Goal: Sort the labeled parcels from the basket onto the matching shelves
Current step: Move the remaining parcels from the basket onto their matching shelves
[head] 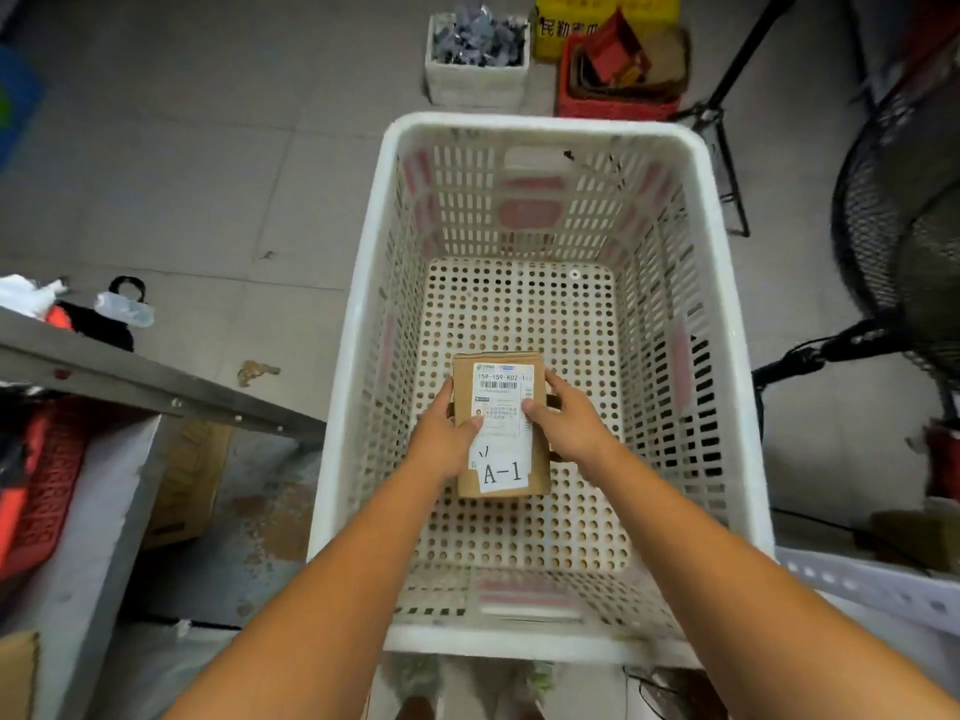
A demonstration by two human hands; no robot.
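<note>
Item 1: white perforated basket (343, 387), standing on the grey floor (182, 174). Contents: one cardboard parcel (503, 428), located over the middle of the basket's holed bottom, slightly toward the near wall. It cannot be determined whether the parcel rests on the bottom or is raised off it.

Item 2: black mesh fan (904, 226), beside the basket's right wall.

Item 3: grey metal shelf (130, 376), near the basket's left wall. A red crate (47, 485) sits beneath it.

Item 4: red bin (613, 103) beyond the basket's far right corner, holding cardboard and a red carton.

Item 5: small white bin (475, 85) beyond the far wall, filled with grey scraps.

Item 6: left hand (447, 433), fingers (448, 402) wrapped round the parcel's left edge, thumb on its top face.

Item 7: right hand (571, 423), fingers clasping the parcel's right edge, thumb on the top face.

Item 8: printed shipping label (503, 387) with a barcode, on the parcel's top face.

Item 9: white tag (501, 472) reading "A-1", at the parcel's near end.
</note>
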